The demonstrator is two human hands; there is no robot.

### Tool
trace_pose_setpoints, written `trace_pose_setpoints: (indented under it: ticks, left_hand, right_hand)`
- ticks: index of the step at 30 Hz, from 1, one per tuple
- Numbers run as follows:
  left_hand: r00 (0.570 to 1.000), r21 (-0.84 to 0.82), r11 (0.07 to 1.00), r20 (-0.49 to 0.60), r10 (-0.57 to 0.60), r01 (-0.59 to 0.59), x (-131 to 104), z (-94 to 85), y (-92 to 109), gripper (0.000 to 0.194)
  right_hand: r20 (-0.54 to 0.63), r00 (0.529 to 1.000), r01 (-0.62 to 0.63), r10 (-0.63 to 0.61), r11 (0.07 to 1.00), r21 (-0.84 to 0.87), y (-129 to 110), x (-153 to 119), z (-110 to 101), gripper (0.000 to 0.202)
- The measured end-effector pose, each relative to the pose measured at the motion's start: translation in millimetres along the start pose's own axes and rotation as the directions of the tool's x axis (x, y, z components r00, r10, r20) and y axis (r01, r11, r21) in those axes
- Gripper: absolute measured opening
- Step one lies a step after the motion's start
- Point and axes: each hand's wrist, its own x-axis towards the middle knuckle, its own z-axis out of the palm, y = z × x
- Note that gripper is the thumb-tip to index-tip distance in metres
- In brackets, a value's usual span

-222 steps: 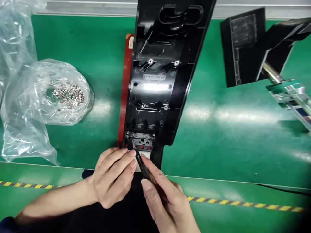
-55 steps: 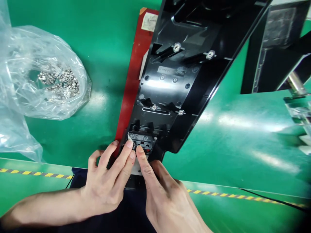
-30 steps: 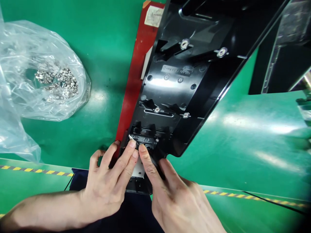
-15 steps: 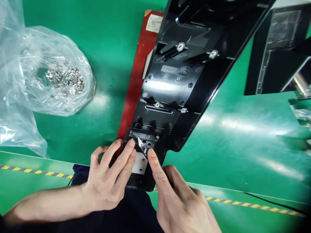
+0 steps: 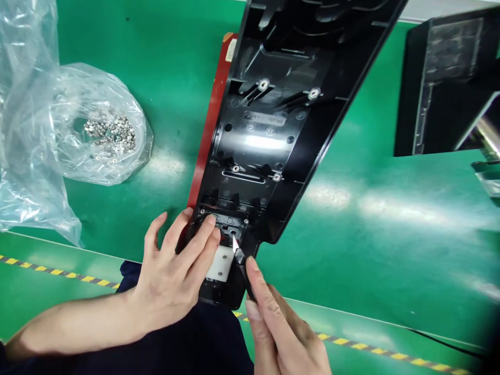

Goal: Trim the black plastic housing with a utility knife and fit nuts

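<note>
Left hand [image 5: 172,281]: spread flat on the near end of the black plastic housing [image 5: 273,120], fingertips [image 5: 211,221] pressing beside the small bracket [image 5: 224,229]; gripping nothing.
Right hand [image 5: 281,328]: pinched shut on a slim black blade tool [image 5: 241,258], thumb and forefinger around its handle.
Tool tip: pale point touching the bracket's round hole.
Housing: lying inner side up on the green belt [image 5: 371,219], slanting away to the upper right, near end overhanging the belt edge.
Red strip [image 5: 207,135]: under the housing's left edge.
Clear bag [image 5: 78,130]: well left, holding small metal nuts [image 5: 111,135].
Black stand part [image 5: 441,88]: far right, apart.
</note>
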Motion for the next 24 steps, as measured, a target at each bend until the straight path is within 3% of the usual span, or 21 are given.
trace_pose_setpoints:
  ticks: [4, 8, 11, 17, 24]
  left_hand:
    - [0.963, -0.172, 0.985, -0.269, -0.025, -0.022, -8.4, -1.2, -1.3, 0.023]
    - [0.956, -0.228, 0.973, -0.293, -0.028, -0.041, -10.6, -0.2, -2.3, 0.023]
    - [0.951, -0.272, 0.959, -0.308, -0.006, -0.083, -10.0, 4.5, -4.3, 0.023]
    - [0.973, -0.33, 0.935, -0.223, 0.056, -0.129, -14.0, 12.4, -7.8, 0.031]
    - [0.979, -0.343, 0.932, -0.199, 0.052, -0.119, -15.7, 14.4, -9.6, 0.032]
  right_hand:
    - [0.037, 0.995, -0.095, 0.088, 0.946, 0.309, -5.3, 5.1, 9.5, 0.05]
    - [0.069, 0.985, -0.166, 0.16, 0.746, 0.645, -13.9, 16.0, 28.2, 0.039]
    - [0.054, 0.98, -0.178, 0.19, 0.736, 0.653, -18.9, 24.1, 37.2, 0.033]
    - [0.143, 0.955, -0.29, 0.258, 0.728, 0.622, -23.8, 27.3, 42.2, 0.045]
    - [0.215, 0.916, -0.389, 0.338, 0.624, 0.677, -26.9, 25.7, 45.9, 0.046]
